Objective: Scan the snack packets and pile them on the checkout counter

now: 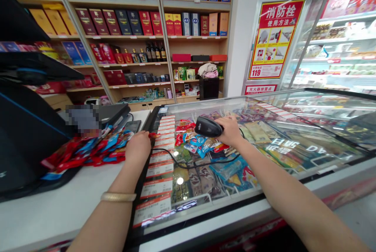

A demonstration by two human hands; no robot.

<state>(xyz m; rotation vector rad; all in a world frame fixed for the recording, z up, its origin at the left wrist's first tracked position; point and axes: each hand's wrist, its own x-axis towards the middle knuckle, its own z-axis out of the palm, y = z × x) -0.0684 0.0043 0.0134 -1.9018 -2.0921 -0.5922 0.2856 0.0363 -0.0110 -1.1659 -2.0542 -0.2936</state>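
My right hand is wrapped round the handle of a black barcode scanner, held over the glass top of a freezer. Several red and blue snack packets lie on the glass below the scanner. My left hand, with a bracelet at the wrist, is at the counter's right edge; a small red packet end shows beside its fingertips. Just left of it, a pile of red and blue packets lies on the white counter.
A black cable loops over the freezer glass. Dark checkout equipment fills the left side. Behind stand shelves of boxes and bottles, a wall poster and a lit display fridge.
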